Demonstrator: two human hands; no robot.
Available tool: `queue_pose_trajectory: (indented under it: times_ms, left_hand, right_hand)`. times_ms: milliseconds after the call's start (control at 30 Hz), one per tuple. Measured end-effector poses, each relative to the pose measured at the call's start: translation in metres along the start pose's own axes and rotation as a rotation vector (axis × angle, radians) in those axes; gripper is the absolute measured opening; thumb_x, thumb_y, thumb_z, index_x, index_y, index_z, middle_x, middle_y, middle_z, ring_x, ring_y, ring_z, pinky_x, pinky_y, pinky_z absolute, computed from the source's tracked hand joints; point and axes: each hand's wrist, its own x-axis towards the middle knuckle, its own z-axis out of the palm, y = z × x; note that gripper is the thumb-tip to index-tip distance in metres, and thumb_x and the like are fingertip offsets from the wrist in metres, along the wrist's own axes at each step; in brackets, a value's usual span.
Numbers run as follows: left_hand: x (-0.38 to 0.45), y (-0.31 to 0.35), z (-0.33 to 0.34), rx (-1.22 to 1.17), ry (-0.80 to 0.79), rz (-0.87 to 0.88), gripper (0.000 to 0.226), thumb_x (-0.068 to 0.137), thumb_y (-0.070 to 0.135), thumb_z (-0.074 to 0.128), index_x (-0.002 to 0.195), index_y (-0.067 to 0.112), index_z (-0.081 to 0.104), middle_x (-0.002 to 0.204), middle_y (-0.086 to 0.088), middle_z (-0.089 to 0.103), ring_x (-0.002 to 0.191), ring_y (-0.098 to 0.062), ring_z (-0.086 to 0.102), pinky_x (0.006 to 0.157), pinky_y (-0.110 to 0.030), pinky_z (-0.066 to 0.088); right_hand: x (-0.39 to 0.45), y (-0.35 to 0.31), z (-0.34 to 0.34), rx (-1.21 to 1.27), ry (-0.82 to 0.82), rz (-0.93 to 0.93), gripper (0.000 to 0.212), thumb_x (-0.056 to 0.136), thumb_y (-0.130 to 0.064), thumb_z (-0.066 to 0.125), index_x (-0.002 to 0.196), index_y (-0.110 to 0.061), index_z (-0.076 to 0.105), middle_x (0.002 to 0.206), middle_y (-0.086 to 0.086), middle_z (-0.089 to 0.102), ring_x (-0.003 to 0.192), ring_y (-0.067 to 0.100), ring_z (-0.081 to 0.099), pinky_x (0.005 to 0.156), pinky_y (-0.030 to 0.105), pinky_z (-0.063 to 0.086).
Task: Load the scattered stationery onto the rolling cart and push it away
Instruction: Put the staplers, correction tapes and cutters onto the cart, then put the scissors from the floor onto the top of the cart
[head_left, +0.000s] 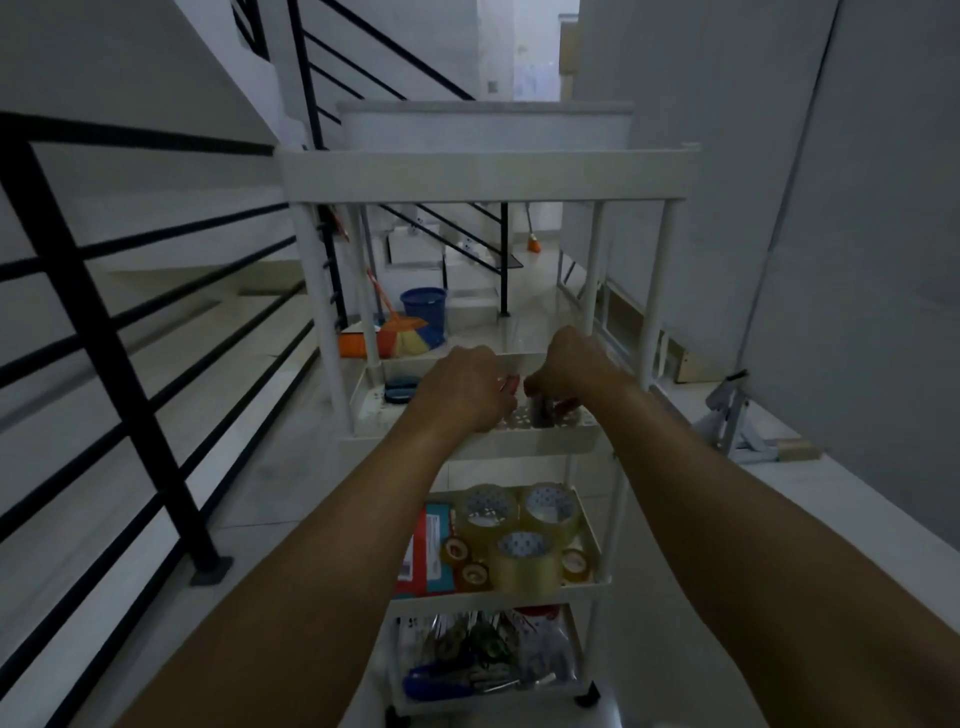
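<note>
While both forearms stretch straight out over the white rolling cart, the left hand lies knuckles-up, fingers curled down into the second shelf. The right hand bends at the wrist, fingertips pinched toward small dark and red items; its exact grip is unclear. Tape rolls fill the shelf below, more stationery the bottom one.

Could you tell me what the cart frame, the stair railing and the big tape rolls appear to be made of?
The cart looks like matte white plastic, judging by its thick moulded rim and perforated tray, though its posts could be painted metal. The stair railing appears to be black painted metal, in flat straight bars. The tape rolls look like glossy clear plastic film on printed cores.
</note>
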Motion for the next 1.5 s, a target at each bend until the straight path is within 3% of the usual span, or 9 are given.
queue_pose_trajectory:
  times_ms: [133,333,467,633,733,900,1100,1200,1500]
  left_hand:
    - [0.002,0.003,0.014,0.05,0.089,-0.004,0.047,0.091,0.057,0.052,0.094,0.011,0.057,0.094,-0.013,0.063,0.084,-0.03,0.063,0.068,-0.037,0.052]
    - [-0.009,-0.001,0.013,-0.027,0.161,0.06,0.049,0.092,0.048,0.057,0.059,0.016,0.039,0.069,-0.011,0.051,0.075,-0.032,0.062,0.063,-0.039,0.052]
    - [-0.033,-0.005,0.006,-0.043,0.394,0.136,0.028,0.093,0.031,0.056,0.073,0.011,0.061,0.078,-0.008,0.064,0.075,-0.027,0.064,0.063,-0.037,0.054]
    - [-0.089,-0.008,0.004,-0.157,0.633,0.331,0.025,0.093,0.033,0.054,0.091,0.013,0.069,0.081,-0.003,0.068,0.072,-0.015,0.064,0.07,-0.037,0.057]
    - [-0.125,-0.016,0.026,-0.113,0.632,0.437,0.032,0.096,0.037,0.048,0.095,0.012,0.068,0.082,-0.002,0.066,0.071,-0.008,0.058,0.069,-0.022,0.05]
    - [-0.177,-0.058,0.109,-0.148,0.328,0.505,0.024,0.092,0.031,0.052,0.081,0.013,0.064,0.067,0.002,0.057,0.055,-0.009,0.047,0.061,-0.02,0.044]
    - [-0.243,-0.091,0.256,-0.206,-0.357,0.432,0.008,0.082,0.036,0.059,0.076,0.034,0.054,0.069,0.016,0.052,0.063,0.0,0.053,0.059,-0.018,0.041]
    - [-0.266,-0.116,0.317,-0.066,-0.622,0.349,0.015,0.087,0.038,0.061,0.092,0.024,0.059,0.084,0.009,0.055,0.081,-0.013,0.056,0.07,-0.03,0.049]
    - [-0.316,-0.222,0.367,0.209,-0.865,-0.113,0.071,0.088,0.045,0.06,0.143,0.015,0.025,0.139,-0.015,0.034,0.12,-0.034,0.046,0.092,-0.044,0.048]
  right_hand:
    - [0.0,0.007,0.005,-0.094,0.043,-0.051,0.026,0.082,-0.025,0.076,0.084,-0.007,0.059,0.077,0.007,0.061,0.055,0.012,0.053,0.041,0.023,0.035]
    - [-0.02,0.01,-0.003,0.009,0.064,-0.111,0.024,0.083,-0.02,0.076,0.097,-0.001,0.068,0.09,0.014,0.069,0.076,0.024,0.07,0.069,0.041,0.062]
    - [-0.051,0.01,-0.005,0.01,0.212,-0.262,0.019,0.086,-0.021,0.072,0.102,-0.01,0.069,0.098,0.006,0.07,0.081,0.014,0.065,0.065,0.021,0.051]
    - [-0.102,0.01,0.004,0.108,0.418,-0.424,0.019,0.091,-0.027,0.064,0.107,-0.019,0.068,0.098,-0.003,0.065,0.084,0.007,0.061,0.073,0.019,0.052]
    - [-0.133,0.019,0.033,0.052,0.566,-0.557,0.021,0.091,-0.031,0.056,0.105,-0.019,0.066,0.1,-0.004,0.065,0.088,0.007,0.059,0.078,0.018,0.047]
    - [-0.184,0.087,0.12,0.082,0.529,-0.756,0.018,0.092,-0.02,0.053,0.1,-0.008,0.063,0.095,0.008,0.063,0.082,0.012,0.053,0.075,0.021,0.041]
    - [-0.262,0.203,0.252,-0.002,-0.127,-0.503,0.02,0.085,-0.022,0.065,0.104,-0.022,0.061,0.096,-0.007,0.059,0.079,0.009,0.055,0.066,0.033,0.053]
    - [-0.279,0.24,0.302,-0.123,-0.406,-0.428,0.026,0.085,-0.028,0.066,0.109,-0.023,0.061,0.098,-0.004,0.06,0.083,0.012,0.057,0.07,0.037,0.056]
    - [-0.244,0.285,0.369,-0.514,-0.622,-0.358,0.06,0.086,-0.02,0.06,0.143,-0.016,0.04,0.141,0.013,0.04,0.126,0.032,0.04,0.094,0.047,0.047]
